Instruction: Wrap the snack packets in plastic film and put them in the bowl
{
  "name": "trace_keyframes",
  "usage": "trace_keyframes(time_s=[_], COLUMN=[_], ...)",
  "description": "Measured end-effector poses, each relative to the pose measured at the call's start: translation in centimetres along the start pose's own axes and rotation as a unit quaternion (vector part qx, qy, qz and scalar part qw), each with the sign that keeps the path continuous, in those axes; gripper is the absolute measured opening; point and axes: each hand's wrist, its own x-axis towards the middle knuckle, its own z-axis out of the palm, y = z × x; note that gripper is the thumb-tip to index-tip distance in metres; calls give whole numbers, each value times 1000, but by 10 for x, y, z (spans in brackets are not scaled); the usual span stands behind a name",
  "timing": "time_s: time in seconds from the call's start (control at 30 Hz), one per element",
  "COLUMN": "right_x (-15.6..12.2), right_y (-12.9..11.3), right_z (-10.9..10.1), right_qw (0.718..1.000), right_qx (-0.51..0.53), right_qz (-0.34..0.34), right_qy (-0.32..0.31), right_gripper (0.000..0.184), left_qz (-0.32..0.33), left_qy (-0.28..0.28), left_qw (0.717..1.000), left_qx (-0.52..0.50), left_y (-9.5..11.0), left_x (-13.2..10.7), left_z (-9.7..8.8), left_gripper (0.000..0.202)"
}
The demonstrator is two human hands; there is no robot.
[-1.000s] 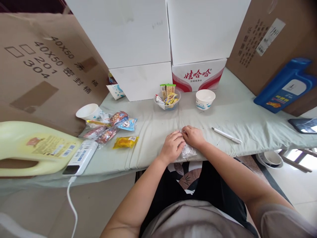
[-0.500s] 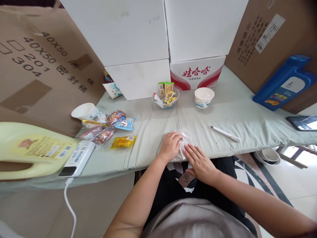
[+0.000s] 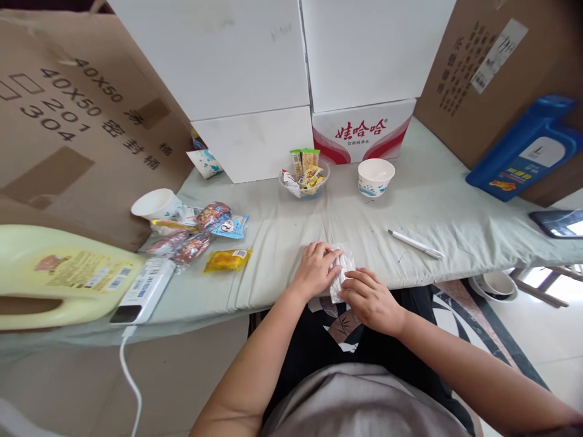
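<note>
A crinkled clear plastic bag [image 3: 338, 279], folded into a narrow strip that looks whitish, lies at the table's front edge between my hands. My left hand [image 3: 315, 270] lies along its left side, fingers bent and gripping the plastic from the left and top. From the right, my right hand [image 3: 372, 301] has curled fingers closed on the bag's lower right edge; its thumb is hidden. Whether anything is inside the bag, I cannot tell. Left of my hands lies a yellow snack packet [image 3: 228, 260], and to the right a white pen [image 3: 415, 243].
Behind stand a clear bowl of snacks [image 3: 304, 193], a white paper bowl [image 3: 376, 177] and stacked white boxes [image 3: 255, 145]. At left are several wrapped snacks [image 3: 194, 247], a tipped paper bowl [image 3: 157, 205], a white device [image 3: 148, 291] and a yellow-green jug [image 3: 68, 276]. A blue bottle [image 3: 523, 152] leans at right.
The plastic, spread and mostly covered before, now shows as a narrower folded strip. My right hand's flat fingers have curled onto its edge, and my left fingers have shifted along it.
</note>
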Motion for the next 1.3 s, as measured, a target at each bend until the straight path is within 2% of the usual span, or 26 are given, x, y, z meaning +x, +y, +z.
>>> trace_keyframes(time_s=[0.13,0.2,0.3,0.4,0.5,0.57,0.7,0.8,0.9,1.03,1.1,1.17,1.2,1.23,1.3], right_x=[19,33,55,74,82,82,79,77,74,69,64,59,56,53,48], right_y=[12,24,41,53,56,56,53,55,62,72,69,60,55,50,46], right_z=[-10,-12,-7,4,15,19,20,21,21,13,8,6,6,7,8], right_qw=[997,996,990,971,953,949,951,953,950,933,958,989,995,996,995], right_qx=[60,63,36,-23,-81,-99,-94,-83,-105,-154,-121,-57,-31,-15,-10], right_qz=[-15,24,127,211,240,244,240,237,263,323,259,132,81,51,45], right_qy=[-47,-53,-55,-107,-165,-174,-172,-168,-133,-23,7,-19,-44,-66,-94], right_gripper=[24,25,27,26,28,30,30,29,27,26,26,26,26,27,25], left_qz=[-11,-19,-19,-13,-25,-32,-43,-68,-83,-88,-85,-80,-76,-72,-64], left_qy=[0,18,62,87,92,103,126,131,135,143,143,144,145,146,149], left_qw=[1000,999,994,992,990,988,986,987,986,984,984,984,984,984,983], left_qx=[-16,-47,-89,-93,-101,-113,-102,-67,-56,-62,-66,-70,-73,-76,-87], left_y=[-4,-8,-15,-19,-18,-16,-11,-9,-8,-6,-6,-6,-6,-6,-7], left_x=[1,1,0,-1,-2,-2,-2,-1,0,1,0,0,-1,-1,-3], left_z=[3,5,10,14,14,12,8,9,11,12,11,10,9,9,8], left_gripper=[38,43,54,62,62,56,23,9,12,17,17,15,15,18,29])
